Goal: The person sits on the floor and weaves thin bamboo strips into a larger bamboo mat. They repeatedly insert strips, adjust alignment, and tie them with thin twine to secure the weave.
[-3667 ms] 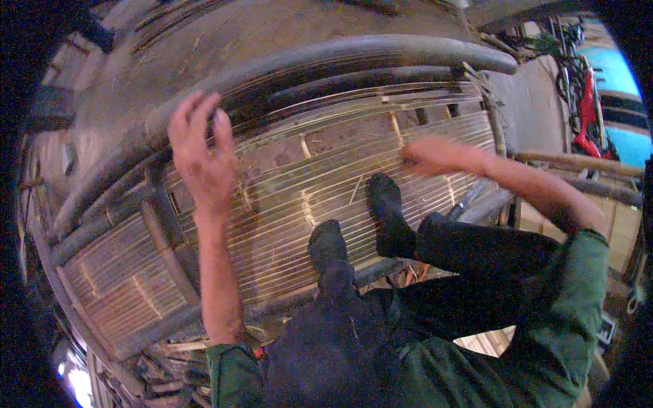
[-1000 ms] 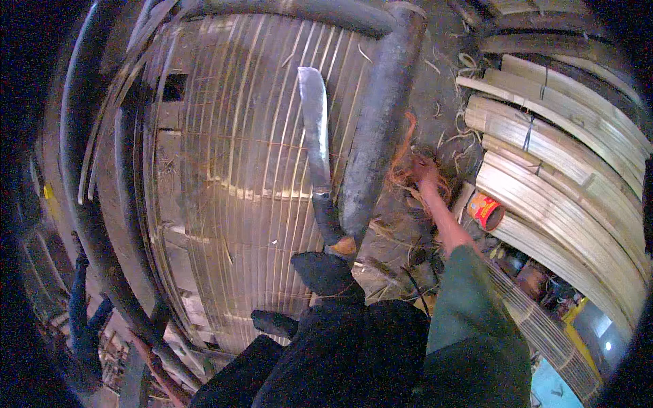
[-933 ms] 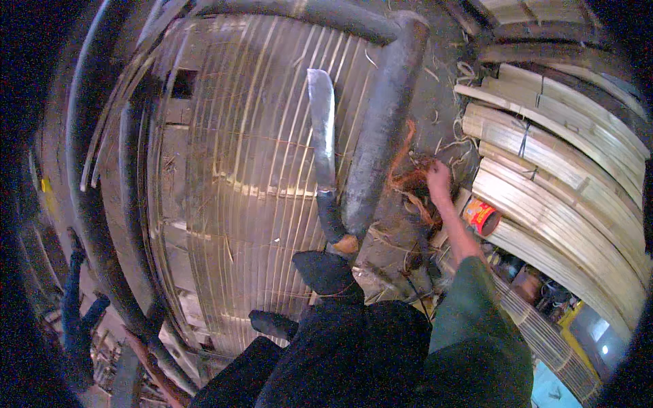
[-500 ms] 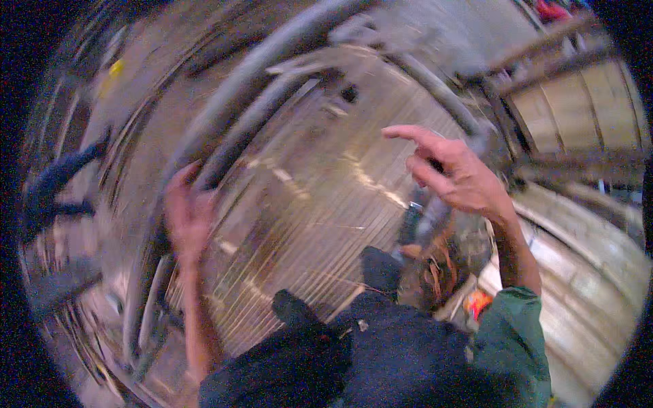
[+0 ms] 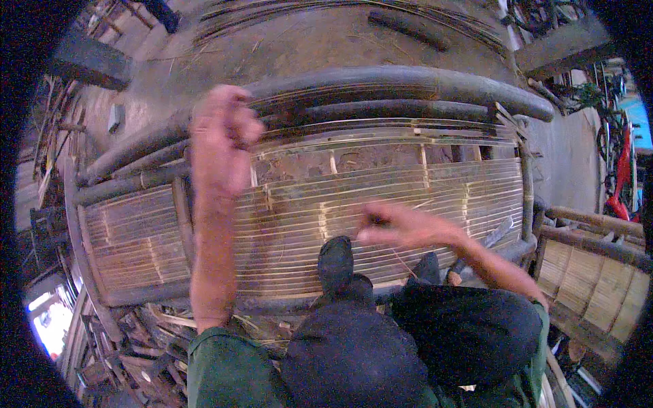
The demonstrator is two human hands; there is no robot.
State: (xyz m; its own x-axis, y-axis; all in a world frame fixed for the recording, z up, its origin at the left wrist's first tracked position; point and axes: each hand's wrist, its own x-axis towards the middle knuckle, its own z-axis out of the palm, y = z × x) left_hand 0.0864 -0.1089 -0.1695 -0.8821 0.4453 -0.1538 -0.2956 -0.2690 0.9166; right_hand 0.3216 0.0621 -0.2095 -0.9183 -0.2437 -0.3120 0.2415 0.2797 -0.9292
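Across a workshop's brown floor [image 5: 306, 51] stretches a slatted bamboo platform [image 5: 286, 245]. The left hand [image 5: 228, 139], fingers curled, is near its dark far pole [image 5: 381, 78]; the right hand [image 5: 398, 226], loosely bent, is over its middle. Blur hides whether either grips anything. Farther right: a pale panel [image 5: 588, 285].

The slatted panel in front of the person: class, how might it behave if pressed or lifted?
The slatted panel would probably flex under pressure, since its slats look long and thin. Lifted, it might feel unwieldy, spanning so wide. It seems unlikely to roll, lying flat.
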